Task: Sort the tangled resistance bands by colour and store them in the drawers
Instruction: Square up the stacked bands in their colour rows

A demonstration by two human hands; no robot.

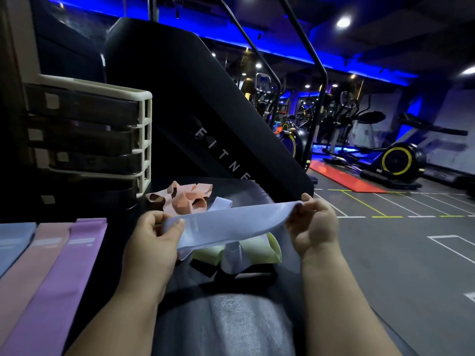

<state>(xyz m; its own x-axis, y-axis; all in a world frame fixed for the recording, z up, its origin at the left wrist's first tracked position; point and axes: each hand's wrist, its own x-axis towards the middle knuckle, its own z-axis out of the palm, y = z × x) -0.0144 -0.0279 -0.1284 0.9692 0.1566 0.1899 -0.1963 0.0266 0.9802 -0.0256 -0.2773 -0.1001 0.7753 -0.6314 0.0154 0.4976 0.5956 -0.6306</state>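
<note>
Hands: the left hand (151, 235) is raised over the lap, its thumb pressed on top of one end of a light blue band (226, 224) and its fingers curled beneath. The right hand (312, 227) is level with it and pinches the other end between thumb and fingertips.

Held item: the light blue band is pulled flat between both hands, above the dark bench (257, 194).

Loose on the bench: a green band (259, 249) lies under the held one. A tangle of pink bands (185, 199) lies beyond it, near the drawers.

Laid flat side by side at left: a blue strip (12, 242), a pink strip (33, 258) and a purple strip (69, 265).

Container: a drawer unit (145, 134) with a cream frame and dark drawers stacked one above the other. Their contents cannot be made out.
</note>
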